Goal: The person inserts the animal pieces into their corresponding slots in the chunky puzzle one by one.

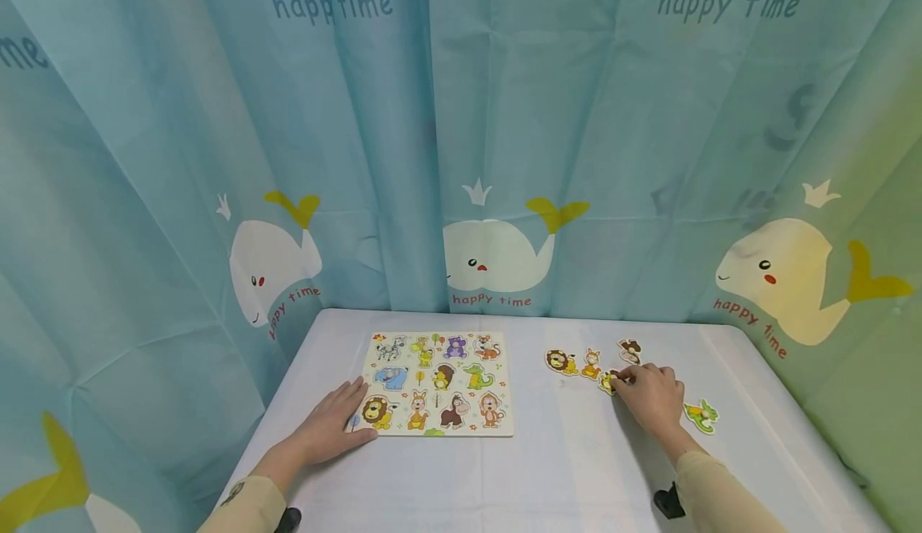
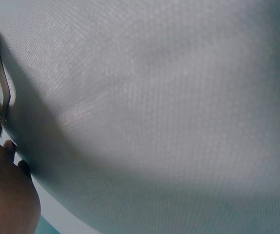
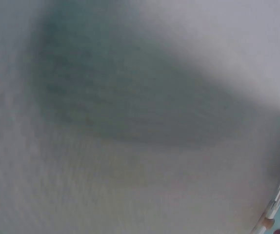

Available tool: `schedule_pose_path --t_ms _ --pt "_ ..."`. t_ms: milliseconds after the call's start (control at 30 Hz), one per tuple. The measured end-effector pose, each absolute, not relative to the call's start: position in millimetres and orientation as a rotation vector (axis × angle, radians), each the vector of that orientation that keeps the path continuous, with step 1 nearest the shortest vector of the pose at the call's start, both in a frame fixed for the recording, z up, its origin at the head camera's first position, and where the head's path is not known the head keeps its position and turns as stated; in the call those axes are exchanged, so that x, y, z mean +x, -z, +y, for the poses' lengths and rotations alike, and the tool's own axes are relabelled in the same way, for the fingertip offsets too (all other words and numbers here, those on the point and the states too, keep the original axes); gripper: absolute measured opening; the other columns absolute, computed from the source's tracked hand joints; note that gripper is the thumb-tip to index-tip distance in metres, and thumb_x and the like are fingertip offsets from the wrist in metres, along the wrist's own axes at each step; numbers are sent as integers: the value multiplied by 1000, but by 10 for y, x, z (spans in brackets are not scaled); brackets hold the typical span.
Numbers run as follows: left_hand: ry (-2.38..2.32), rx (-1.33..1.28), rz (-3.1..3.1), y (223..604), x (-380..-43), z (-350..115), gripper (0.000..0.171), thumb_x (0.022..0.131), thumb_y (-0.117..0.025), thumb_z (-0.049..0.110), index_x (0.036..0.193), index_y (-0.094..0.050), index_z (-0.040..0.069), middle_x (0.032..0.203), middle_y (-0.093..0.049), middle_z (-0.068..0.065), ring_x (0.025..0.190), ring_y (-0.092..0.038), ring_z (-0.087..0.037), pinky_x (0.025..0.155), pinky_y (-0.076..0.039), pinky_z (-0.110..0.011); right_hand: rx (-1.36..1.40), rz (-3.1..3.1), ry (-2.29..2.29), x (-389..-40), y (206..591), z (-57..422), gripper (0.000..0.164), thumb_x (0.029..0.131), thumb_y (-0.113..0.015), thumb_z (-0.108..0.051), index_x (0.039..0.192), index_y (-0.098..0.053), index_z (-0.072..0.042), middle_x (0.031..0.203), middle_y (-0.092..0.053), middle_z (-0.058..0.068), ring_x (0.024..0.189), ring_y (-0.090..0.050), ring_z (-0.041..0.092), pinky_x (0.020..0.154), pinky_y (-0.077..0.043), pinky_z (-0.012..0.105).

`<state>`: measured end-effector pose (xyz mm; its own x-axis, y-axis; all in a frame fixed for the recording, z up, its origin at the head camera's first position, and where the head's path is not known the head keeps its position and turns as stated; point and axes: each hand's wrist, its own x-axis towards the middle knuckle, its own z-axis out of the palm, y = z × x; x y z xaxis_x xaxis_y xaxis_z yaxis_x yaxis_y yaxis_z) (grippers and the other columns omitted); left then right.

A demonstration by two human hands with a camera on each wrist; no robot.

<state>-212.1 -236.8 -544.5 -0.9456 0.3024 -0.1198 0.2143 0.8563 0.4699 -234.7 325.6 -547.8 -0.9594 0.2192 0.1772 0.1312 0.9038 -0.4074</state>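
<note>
A wooden animal puzzle board (image 1: 425, 383) lies on the left half of the table, with zebra, elephant, lion, crocodile and other animals on it. My left hand (image 1: 334, 423) rests at its near left corner, thumb along the front edge and fingers by the left side. To the right, my right hand (image 1: 655, 399) pinches a small yellow-and-brown animal puzzle piece (image 1: 607, 382), partly hidden by the fingertips. Close by lie a lion piece (image 1: 559, 362), a kangaroo piece (image 1: 591, 363) and a brown animal piece (image 1: 630, 350). A green crocodile piece (image 1: 702, 416) lies right of the wrist.
The white table (image 1: 533, 477) reaches back to a blue curtain (image 1: 504, 117) printed with whales. In the left wrist view, the cloth fills most of the picture beside the left hand (image 2: 8, 190). The right wrist view is mostly blurred cloth.
</note>
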Motion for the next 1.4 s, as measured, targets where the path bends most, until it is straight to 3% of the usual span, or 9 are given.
schedule_pose_path --t_ms 533,1400 --pt "-673 392 2842 5471 -2129 -2375 96 90 -71 57 160 -33 5 168 -24 -13 153 -17 -41 122 -17 -63 -252 -2822 -568 -2363 5517 3232 21 90 -75 -24 92 -76 -3 92 -65 15 101 -51 43 85 -38 61" --pt "-681 404 2838 5448 -2125 -2373 96 90 -71 57 160 -33 3 168 -24 -14 153 -17 -42 122 -18 -63 -264 -2824 -584 -2362 5520 3281 18 89 -73 -16 96 -77 0 96 -65 17 108 -49 45 89 -37 63"
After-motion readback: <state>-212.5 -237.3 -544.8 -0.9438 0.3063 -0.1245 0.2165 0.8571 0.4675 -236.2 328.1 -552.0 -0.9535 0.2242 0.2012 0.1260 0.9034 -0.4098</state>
